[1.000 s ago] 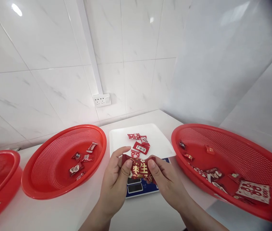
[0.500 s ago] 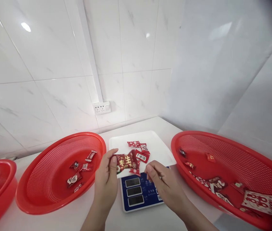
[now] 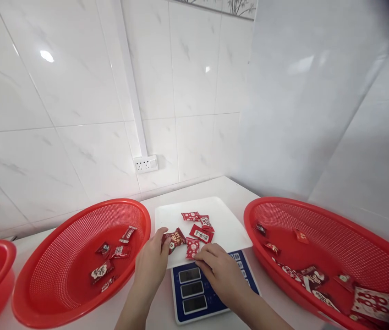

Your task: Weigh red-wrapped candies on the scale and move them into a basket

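Lowered since the earlier frame, the large dark red packet (image 3: 178,238) now sits over the left part of the scale pan (image 3: 230,224), where before I saw it held up higher; the right hand (image 3: 221,271) has shifted inward to the red dotted packet (image 3: 192,246), which the large one partly covered then.

I see the thumb and fingers of the left hand (image 3: 151,259) pinching the near-left end of the large dark red packet; its printed face and far corner stick out to the right of those fingertips. The right hand's fingertips meet the near edge of the red dotted packet; they hide that edge, so I cannot fairly tell whether they grip it or merely touch it.

Just beyond the right fingers lies the white-labelled packet (image 3: 201,233); past it are the white-printed packet (image 3: 206,222) and the pink-red dotted packet (image 3: 190,216), both on the pan. Below the right fingers and to their left I see three displays (image 3: 192,289) on the blue scale panel (image 3: 215,306).

Left of the left fingers stands the left red basket (image 3: 55,270), with small wrapped packets (image 3: 101,271) inside; well right of the right fingers, the right red basket (image 3: 282,213) holds more wrappers (image 3: 375,305).
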`<act>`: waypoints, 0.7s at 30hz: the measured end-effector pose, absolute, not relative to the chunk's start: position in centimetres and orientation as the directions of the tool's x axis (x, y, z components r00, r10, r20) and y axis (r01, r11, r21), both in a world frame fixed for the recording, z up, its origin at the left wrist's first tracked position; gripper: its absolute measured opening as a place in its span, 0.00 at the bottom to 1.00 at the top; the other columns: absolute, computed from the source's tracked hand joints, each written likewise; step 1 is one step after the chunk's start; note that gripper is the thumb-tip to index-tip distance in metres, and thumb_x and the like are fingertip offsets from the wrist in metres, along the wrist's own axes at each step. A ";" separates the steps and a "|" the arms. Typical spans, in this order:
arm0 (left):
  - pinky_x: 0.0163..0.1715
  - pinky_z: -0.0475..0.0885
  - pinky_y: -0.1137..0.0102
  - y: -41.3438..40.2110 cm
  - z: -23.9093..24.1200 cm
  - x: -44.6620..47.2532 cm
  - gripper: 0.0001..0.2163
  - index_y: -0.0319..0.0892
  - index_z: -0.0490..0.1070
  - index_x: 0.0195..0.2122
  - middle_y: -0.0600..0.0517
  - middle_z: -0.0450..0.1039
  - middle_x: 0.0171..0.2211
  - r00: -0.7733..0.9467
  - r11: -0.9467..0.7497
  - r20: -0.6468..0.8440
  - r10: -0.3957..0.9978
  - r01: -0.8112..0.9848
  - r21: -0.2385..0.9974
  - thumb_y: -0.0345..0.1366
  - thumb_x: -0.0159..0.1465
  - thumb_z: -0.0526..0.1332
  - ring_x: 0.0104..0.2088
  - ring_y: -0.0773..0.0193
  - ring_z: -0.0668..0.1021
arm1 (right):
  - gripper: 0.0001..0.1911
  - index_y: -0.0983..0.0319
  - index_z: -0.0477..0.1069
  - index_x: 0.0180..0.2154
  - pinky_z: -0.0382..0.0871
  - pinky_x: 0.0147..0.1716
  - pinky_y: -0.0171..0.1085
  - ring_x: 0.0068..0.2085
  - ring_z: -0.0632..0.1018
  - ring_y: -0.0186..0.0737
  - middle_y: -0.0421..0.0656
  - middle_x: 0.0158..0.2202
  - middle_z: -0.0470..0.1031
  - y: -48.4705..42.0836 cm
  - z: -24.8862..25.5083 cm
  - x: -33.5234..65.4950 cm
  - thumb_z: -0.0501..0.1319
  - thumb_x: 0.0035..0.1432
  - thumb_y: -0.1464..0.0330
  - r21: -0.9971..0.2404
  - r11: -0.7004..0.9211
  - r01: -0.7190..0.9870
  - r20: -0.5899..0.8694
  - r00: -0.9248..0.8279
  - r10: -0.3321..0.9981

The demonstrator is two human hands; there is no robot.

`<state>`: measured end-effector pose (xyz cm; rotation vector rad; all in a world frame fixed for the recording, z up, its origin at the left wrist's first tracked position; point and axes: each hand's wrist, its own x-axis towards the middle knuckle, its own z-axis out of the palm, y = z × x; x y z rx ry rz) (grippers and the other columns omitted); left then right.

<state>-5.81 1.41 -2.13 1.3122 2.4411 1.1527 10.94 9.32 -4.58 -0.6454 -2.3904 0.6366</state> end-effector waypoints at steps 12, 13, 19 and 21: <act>0.42 0.69 0.66 0.4 -0.2 -2.9 0.20 0.44 0.71 0.46 0.47 0.74 0.41 -0.405 -0.078 0.198 0.893 0.295 0.952 0.50 0.64 0.48 0.40 0.59 0.75 | 0.17 0.60 0.69 0.29 0.60 0.25 0.33 0.23 0.65 0.33 0.36 0.21 0.66 9.3 -0.7 12.3 0.64 0.49 0.53 -0.972 -0.035 -0.231 0.076 -0.456 0.887; 0.40 0.70 0.67 0.2 0.1 -2.5 0.21 0.44 0.72 0.45 0.48 0.74 0.39 -0.395 -0.103 0.205 0.895 0.266 0.959 0.51 0.64 0.48 0.37 0.61 0.74 | 0.17 0.60 0.68 0.28 0.59 0.24 0.32 0.23 0.64 0.32 0.36 0.20 0.66 9.1 -0.5 12.3 0.65 0.49 0.53 -0.960 -0.071 -0.270 0.065 -0.463 0.884; 0.33 0.69 0.71 -0.4 1.3 -1.0 0.14 0.43 0.74 0.34 0.52 0.72 0.28 -0.348 -0.145 0.182 0.920 0.128 0.981 0.48 0.61 0.57 0.30 0.65 0.72 | 0.16 0.60 0.68 0.29 0.59 0.24 0.31 0.24 0.65 0.31 0.36 0.21 0.68 7.8 0.1 12.8 0.66 0.48 0.55 -0.921 -0.181 -0.344 0.028 -0.524 0.851; 0.32 0.70 0.72 -0.4 1.4 -0.9 0.14 0.43 0.74 0.33 0.52 0.72 0.28 -0.375 -0.132 0.151 0.915 0.075 0.988 0.48 0.61 0.57 0.29 0.66 0.72 | 0.16 0.60 0.67 0.29 0.59 0.24 0.31 0.24 0.66 0.31 0.36 0.21 0.68 7.5 0.2 12.9 0.66 0.48 0.55 -0.921 -0.198 -0.335 0.025 -0.559 0.829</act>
